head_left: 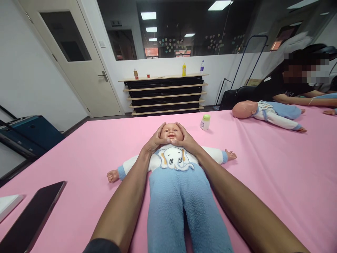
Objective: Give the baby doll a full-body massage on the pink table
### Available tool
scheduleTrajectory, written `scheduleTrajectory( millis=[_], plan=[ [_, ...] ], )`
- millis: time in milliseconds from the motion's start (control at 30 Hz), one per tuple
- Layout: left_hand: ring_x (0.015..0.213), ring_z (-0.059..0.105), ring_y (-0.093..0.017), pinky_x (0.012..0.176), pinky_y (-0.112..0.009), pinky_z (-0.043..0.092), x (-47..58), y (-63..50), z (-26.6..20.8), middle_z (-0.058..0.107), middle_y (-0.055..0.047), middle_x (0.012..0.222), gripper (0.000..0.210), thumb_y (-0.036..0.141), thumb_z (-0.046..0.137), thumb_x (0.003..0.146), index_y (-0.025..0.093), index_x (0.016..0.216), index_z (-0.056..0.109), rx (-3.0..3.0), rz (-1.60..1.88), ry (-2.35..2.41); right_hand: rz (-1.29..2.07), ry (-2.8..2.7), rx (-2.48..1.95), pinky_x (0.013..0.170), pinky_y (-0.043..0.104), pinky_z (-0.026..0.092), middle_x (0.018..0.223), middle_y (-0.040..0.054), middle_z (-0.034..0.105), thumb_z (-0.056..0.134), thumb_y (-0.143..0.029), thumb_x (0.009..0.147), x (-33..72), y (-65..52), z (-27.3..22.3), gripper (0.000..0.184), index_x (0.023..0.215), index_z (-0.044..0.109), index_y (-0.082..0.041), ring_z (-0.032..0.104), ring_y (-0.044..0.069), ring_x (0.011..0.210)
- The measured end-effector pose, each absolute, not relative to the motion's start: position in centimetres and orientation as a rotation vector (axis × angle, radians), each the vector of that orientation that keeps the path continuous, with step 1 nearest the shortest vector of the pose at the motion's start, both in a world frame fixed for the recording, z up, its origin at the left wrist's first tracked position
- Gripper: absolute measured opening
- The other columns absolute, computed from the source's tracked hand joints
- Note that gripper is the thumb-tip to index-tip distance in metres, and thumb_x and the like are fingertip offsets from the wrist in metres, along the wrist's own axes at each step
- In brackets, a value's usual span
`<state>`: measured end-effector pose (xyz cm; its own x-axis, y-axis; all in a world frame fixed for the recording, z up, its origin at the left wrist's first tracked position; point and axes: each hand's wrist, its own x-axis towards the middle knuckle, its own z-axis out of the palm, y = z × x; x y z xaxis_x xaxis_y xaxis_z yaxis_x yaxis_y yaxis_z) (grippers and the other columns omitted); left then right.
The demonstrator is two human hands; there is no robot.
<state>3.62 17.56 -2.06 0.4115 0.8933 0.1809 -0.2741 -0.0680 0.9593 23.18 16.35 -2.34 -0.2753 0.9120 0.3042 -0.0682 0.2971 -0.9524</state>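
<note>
Doll lies face-up on pink tabletop, long axis running straight away between forearms, head farthest. Left hand and right hand cup its cheeks, uncurled, thumbs near chin; neither nearer.

Even, fairly bright indoor light falls on the pink sheet, leaving only soft shadows beside the elephant-fronted doll, which looks sharp. Bright rectangular ceiling lights show in the dark window glass. Wide-angle distortion tilts the door and stretches the smartphone; pixelation masks part of a co-worker.
</note>
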Motion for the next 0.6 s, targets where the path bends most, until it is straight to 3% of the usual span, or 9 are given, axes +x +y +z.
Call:
scheduleTrajectory(
  millis=[333, 467, 533, 600],
  plan=[
    [0.129, 0.05, -0.032, 0.112, -0.05, 0.035, 3.3, 17.7, -2.0, 0.04, -0.009, 0.15, 0.095, 0.016, 0.067, 0.066, 0.03, 0.151, 0.026, 1.177, 1.064, 0.533, 1.44, -1.395, -0.661, 0.112, 0.041, 0.039, 0.151, 0.0019, 0.04, 0.078, -0.033, 0.069, 23.4, 16.6, -2.1, 0.096, 0.151, 0.027, -0.03, 0.046, 0.027, 0.133],
    [0.129, 0.05, -0.032, 0.113, -0.05, 0.035, 3.4, 17.8, -2.2, 0.042, -0.011, 0.149, 0.088, 0.023, 0.065, 0.072, 0.027, 0.151, 0.026, 1.151, 1.08, 0.517, 1.513, -1.277, -0.63, 0.113, 0.044, 0.038, 0.15, 0.0019, 0.042, 0.065, -0.047, 0.081, 23.2, 17.1, -2.5, 0.08, 0.15, 0.03, -0.03, 0.047, 0.027, 0.132],
    [0.13, 0.049, -0.032, 0.112, -0.049, 0.036, 3.5, 17.8, -2.3, 0.039, -0.011, 0.15, 0.095, 0.022, 0.071, 0.07, 0.029, 0.152, 0.023, 1.184, 1.084, 0.549, 1.468, -1.287, -0.642, 0.113, 0.045, 0.037, 0.15, 0.0017, 0.042, 0.058, -0.054, 0.084, 23.1, 17.1, -2.6, 0.074, 0.149, 0.032, -0.03, 0.045, 0.027, 0.134],
    [0.131, 0.047, -0.033, 0.112, -0.049, 0.037, 3.6, 17.8, -2.4, 0.037, -0.01, 0.152, 0.106, 0.017, 0.077, 0.065, 0.03, 0.153, 0.019, 1.242, 1.085, 0.601, 1.357, -1.383, -0.697, 0.114, 0.045, 0.035, 0.151, 0.0013, 0.04, 0.069, -0.051, 0.078, 23.1, 16.9, -2.5, 0.084, 0.149, 0.031, -0.03, 0.043, 0.028, 0.135]
  ],
)
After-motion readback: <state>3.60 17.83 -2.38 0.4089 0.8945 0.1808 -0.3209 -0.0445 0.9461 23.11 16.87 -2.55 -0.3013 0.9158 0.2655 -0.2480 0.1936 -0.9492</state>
